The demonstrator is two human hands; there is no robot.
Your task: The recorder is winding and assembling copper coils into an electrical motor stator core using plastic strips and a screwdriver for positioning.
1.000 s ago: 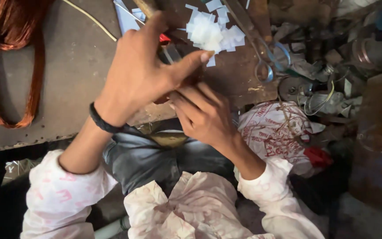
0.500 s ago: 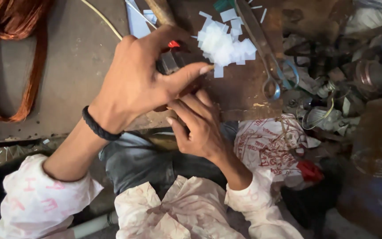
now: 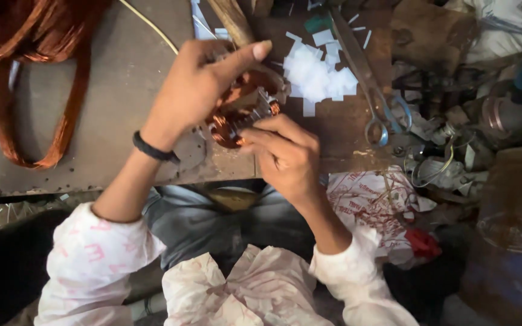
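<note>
Dark, scuffed workbench (image 3: 92, 121) fills the view from above, cluttered on its right side. My left hand (image 3: 197, 90) wraps over the top of a small motor stator wound with copper wire (image 3: 240, 111), fingers curled around it, thumb stretched out straight toward the far edge. My right hand (image 3: 285, 154) comes in from below, fingertips (image 3: 252, 134) pinched at the lower edge of the winding; whether they hold a wire or a slip of paper, I cannot tell. Stator sits just above the bench surface near its front edge, between both hands, mostly covered by my left palm. Black band (image 3: 155, 150) on my left wrist. Just beyond the stator, a heap of white cut paper pieces (image 3: 318, 75) lies on the bench, with a wooden handle (image 3: 234, 21) near it at the top. Scissors (image 3: 373, 102) lie right of the paper, blades pointing away from me. Far left, a big loop of copper wire coil (image 3: 31, 72) rests on the bench. Right side is a jumble of metal parts and wire scraps (image 3: 448, 163). Below, my white patterned sleeves (image 3: 98, 265) and lap.
</note>
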